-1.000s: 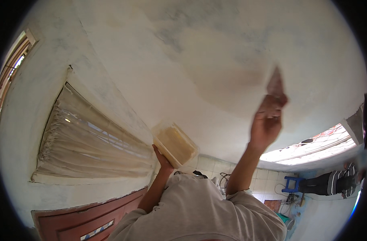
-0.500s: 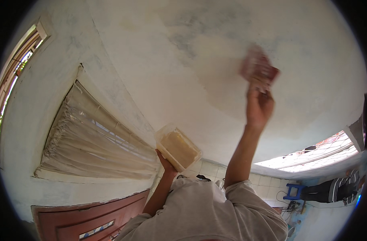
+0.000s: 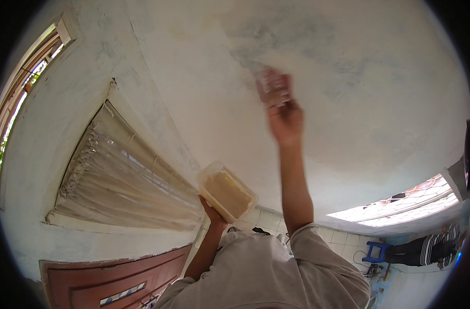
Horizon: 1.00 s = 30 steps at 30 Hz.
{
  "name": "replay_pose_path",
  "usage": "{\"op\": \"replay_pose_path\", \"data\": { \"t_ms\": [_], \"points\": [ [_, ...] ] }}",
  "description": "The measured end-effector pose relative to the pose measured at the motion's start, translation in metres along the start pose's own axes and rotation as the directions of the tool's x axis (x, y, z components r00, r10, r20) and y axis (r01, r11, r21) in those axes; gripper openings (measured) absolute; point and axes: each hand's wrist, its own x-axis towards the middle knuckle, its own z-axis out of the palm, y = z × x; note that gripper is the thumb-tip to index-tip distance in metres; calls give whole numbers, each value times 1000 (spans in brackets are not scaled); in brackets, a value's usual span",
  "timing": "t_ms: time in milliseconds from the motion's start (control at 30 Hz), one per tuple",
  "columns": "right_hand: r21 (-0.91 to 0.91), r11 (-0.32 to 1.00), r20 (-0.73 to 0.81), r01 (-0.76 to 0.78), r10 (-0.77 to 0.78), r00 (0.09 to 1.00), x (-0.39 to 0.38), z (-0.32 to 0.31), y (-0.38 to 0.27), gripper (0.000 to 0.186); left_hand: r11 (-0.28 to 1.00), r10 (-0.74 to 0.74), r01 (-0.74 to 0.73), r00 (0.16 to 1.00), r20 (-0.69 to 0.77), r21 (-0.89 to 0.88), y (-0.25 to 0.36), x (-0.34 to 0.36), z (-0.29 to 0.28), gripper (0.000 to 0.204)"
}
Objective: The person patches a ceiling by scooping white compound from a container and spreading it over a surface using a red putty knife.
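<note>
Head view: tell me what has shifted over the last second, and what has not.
The right hand, with a flat reddish tool in its grip, swept leftward and up across the pale ceiling, from the right side toward the grey patch. The left hand kept holding the clear plastic container of cream-coloured paste in much the same place. The curtained window and red door are unchanged.

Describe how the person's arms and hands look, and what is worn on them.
Both forearms are bare, and the left hand and right hand wear no gloves. A loose light-grey short sleeve ends near the right elbow. No watch or ring shows.
</note>
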Motion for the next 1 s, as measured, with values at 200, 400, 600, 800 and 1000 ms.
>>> {"op": "replay_pose_path", "data": {
  "t_ms": [200,400,600,800,1000],
  "points": [
    [228,947,105,226,-255,961,-40,147,-22,13,1000,-3,3,1000,-22,-13,5,2,-6,85],
    [96,995,-75,-23,30,997,-64,81,36,29,994,-14,16,1000,23,-111,21,-8,12,85],
    [-38,962,-417,-269,230,880,-11,-34,75,36,998,38,-34,997,62,-60,18,6,-4,85],
    [163,976,24,141,-147,989,5,86,-1,29,997,12,-13,1000,-10,-79,16,8,-4,83],
    [51,991,133,125,-130,982,-44,120,21,23,996,1,7,995,102,-87,19,1,14,86]
  ]
}}
